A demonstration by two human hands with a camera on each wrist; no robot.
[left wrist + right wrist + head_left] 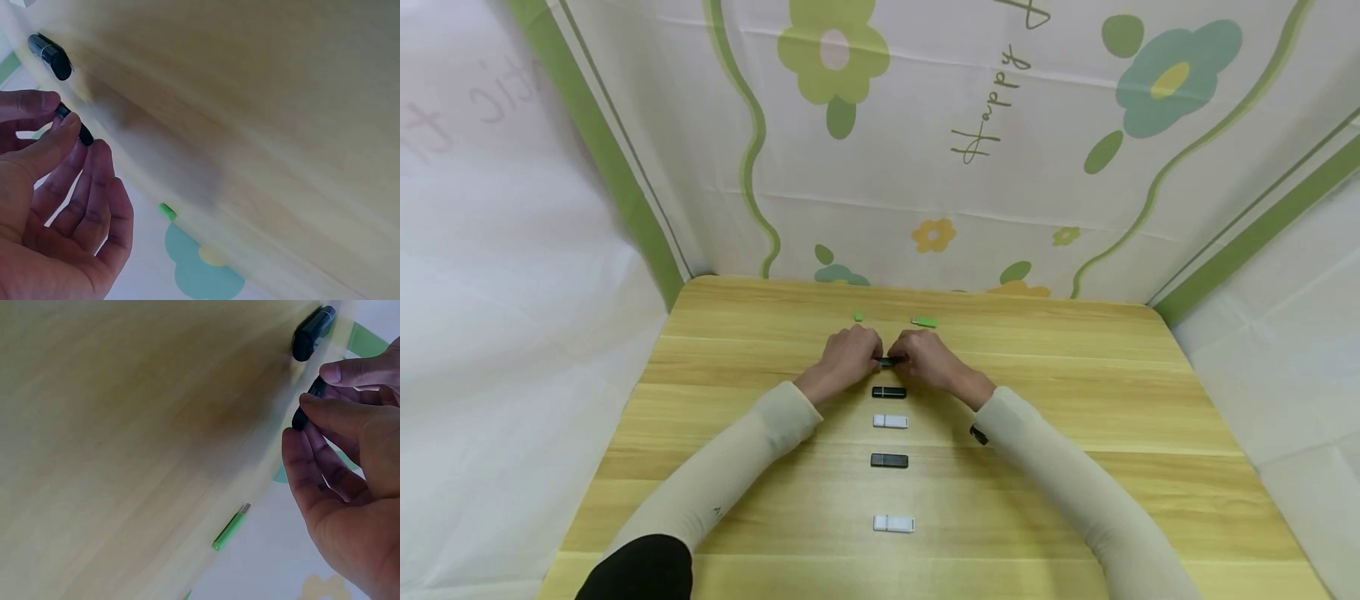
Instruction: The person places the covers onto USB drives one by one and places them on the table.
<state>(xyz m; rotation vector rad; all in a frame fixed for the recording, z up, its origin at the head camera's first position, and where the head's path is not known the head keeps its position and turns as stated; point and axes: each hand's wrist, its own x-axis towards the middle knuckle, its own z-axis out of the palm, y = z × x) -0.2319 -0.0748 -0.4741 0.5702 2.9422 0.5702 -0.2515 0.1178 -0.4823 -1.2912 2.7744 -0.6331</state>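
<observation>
Both hands meet over the far middle of the table around one black USB stick (889,362). My left hand (850,353) pinches its left end between thumb and fingertips. The other end is pinched by my right hand (929,358), so fingers cover much of the stick. Beyond the left hand lies a small green cap (858,316). A green USB stick (229,529) with its metal plug bare lies beyond the right hand. Just on the near side of the hands, a glossy black USB stick (889,392) lies crosswise with its cap on.
Toward me, a white USB stick (891,422), a dark one (889,460) and another white one (893,523) continue the column on the wooden table (760,533). A patterned curtain (865,167) hangs behind the far edge. A black item (978,434) shows at the right cuff.
</observation>
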